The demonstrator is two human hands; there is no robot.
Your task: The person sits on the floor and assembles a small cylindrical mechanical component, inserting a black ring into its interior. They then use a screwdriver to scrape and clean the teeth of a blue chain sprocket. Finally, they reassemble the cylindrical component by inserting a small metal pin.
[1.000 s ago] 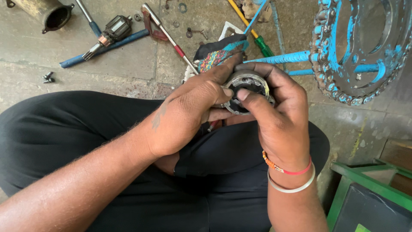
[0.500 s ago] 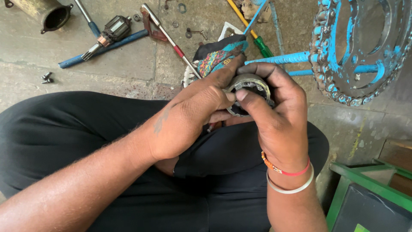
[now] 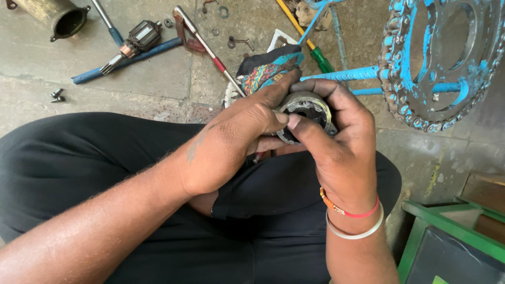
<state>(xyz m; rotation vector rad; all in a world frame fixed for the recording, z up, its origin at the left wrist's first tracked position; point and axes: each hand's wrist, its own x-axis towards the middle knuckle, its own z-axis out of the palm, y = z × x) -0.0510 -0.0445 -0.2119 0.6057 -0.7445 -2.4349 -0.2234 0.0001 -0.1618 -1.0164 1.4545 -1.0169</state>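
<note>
We sit with our black trousers [image 3: 105, 163] filling the near ground, and both hands meet just above the knee. Our left hand [image 3: 231, 142] lies over the near side of the housing [image 3: 307, 108], a round grey metal part with a dark opening, its fingers curled and its thumb tip pressed to the rim. Our right hand [image 3: 342, 152] cups the housing from the right and behind, fingers wrapped round its far edge, thumb tip meeting the left thumb on the rim; so both hands are closed on it, held in the air over our lap. Bangles [image 3: 352, 221] sit on the right wrist

Just beyond the housing a patterned cloth [image 3: 268, 71] lies on the concrete floor [image 3: 158, 79], with a rod [image 3: 208, 47] slanting past it. Right of the housing stands a blue sprocket [image 3: 436, 68] with its chain. Far left of the housing lie a motor armature [image 3: 134, 42] across a blue tool handle [image 3: 121, 60], two small screws [image 3: 57, 95], and a metal cylinder [image 3: 55, 16] at the top corner. A green frame [image 3: 452, 231] sits low, right of our wrist

The grip is only fingertips and thumbs on a smooth, likely greasy rim: we judge it could slip and drop onto the floor, or a small inner piece could fall out among the loose washers [image 3: 223, 10] and be lost
</note>
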